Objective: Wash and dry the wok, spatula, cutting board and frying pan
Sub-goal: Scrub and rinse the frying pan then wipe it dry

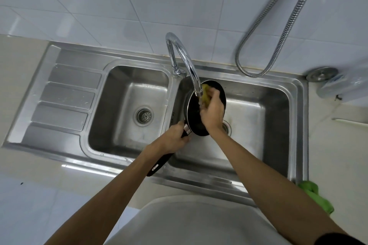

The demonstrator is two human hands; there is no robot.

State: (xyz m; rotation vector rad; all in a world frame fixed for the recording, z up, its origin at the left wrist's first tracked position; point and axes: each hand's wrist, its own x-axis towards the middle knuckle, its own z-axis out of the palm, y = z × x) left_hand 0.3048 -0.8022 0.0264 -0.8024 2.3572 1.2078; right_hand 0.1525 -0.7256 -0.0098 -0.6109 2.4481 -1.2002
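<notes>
The left hand [176, 138] is clenched around the black handle of the frying pan [196, 113], gripping it close to where a short metal collar joins handle to bowl; the rest of the long, smooth handle runs back under the forearm and ends over the sink's front rim. The right hand [212, 112] presses a yellow sponge [206, 93] against the pan's inside, fingers curled over it, its soft edge showing at the fingertips. The pan is round, shallow and dark, with a matte black interior and a thin bright rim, held tilted so that its open face turns toward the person, above the right basin [256, 105]. A curved chrome faucet [185, 59] arches over it and a thin stream of water falls from the spout onto the pan beside the sponge. Both forearms are bare and reach forward and inward, the right wrist bent down over the pan. The sink is brushed stainless steel with two rectangular basins, a ribbed draining board [65, 97] on the left and a perforated strainer [144, 116] in the left basin. A ribbed metal hose [286, 28] hangs against the white tiled wall, and a green cloth [314, 195] lies at the counter's near right edge.
</notes>
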